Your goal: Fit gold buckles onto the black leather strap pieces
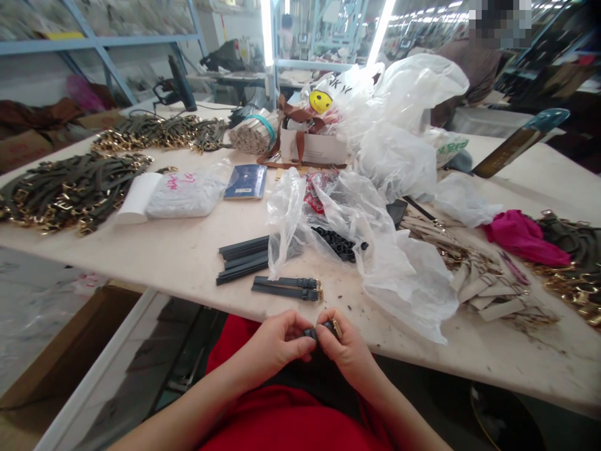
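My left hand (pixel 279 341) and my right hand (pixel 347 347) meet just off the table's front edge, above my lap. Between them is a short dark strap (pixel 310 334) with a gold buckle (pixel 337 328). The fingers of my left hand pinch the strap on one side, and those of my right hand close round it beside the buckle. Most of the strap is hidden by my fingers. Just beyond lie finished-looking dark buckled straps (pixel 286 293), side by side. Behind them are stacked plain dark strips (pixel 241 260) and a plastic bag (pixel 399 269) with small black loops (pixel 340 244).
Piles of dark straps with gold hardware (pixel 70 194) cover the table's left side. A wrapped white packet (pixel 188 193) and a blue booklet (pixel 245 181) lie mid-table. Light straps (pixel 488 285), a pink cloth (pixel 526 238) and a bulky plastic bag (pixel 399 156) stand right. A person (pixel 464 69) is behind.
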Motion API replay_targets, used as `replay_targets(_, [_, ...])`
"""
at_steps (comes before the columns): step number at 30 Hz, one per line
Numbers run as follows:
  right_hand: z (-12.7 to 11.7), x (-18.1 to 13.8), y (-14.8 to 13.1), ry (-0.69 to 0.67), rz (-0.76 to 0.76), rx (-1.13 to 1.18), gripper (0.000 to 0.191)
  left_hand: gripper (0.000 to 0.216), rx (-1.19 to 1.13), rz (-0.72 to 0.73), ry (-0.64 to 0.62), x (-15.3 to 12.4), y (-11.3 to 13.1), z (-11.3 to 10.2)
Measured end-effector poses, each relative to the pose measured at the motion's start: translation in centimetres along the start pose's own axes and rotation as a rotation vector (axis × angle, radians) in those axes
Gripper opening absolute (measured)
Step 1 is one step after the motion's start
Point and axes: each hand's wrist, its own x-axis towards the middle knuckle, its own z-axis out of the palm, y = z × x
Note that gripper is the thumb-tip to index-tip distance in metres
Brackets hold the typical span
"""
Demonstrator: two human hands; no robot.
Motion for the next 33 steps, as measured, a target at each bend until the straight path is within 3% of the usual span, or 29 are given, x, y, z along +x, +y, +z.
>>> replay_targets(4, [0.3, -0.2, 0.2, -0.061, 0.095, 0.151, 0.023, 0.033, -0.187, -0.007, -0.072, -0.1, 0.1, 0.4])
replay_targets(9, [-0.4, -1.0, 0.0, -0.039, -0.143, -0.301, 0.012, 0.033, -0.135, -0.103, -0.001, 0.0, -0.5, 0.6])
replay_targets(12, [-0.9, -1.3, 0.0, -0.132, -0.165, -0.417, 0.009, 0.027, -0.092, -0.104, -0.045, -0.3, -0.5, 0.5])
replay_targets(17, [-1.2, -1.3, 0.5, -0.193, -0.125, -0.412, 0.011, 0.025, -0.075, -0.088, -0.212, -0.9, 0.3, 0.1])
replay_targets(26, [-1.2, -1.9, -0.2, -0.261, -0.128, -0.356, 0.016, 0.019, -0.035, -0.106, -0.131, -0.7, -0.5, 0.6])
replay_targets(33, [-0.6, -1.7, 1.1, -0.175, -0.178, -0.331, 0.019, 0.016, 0.305, -0.136, -0.289, -1.5, 0.4, -0.8])
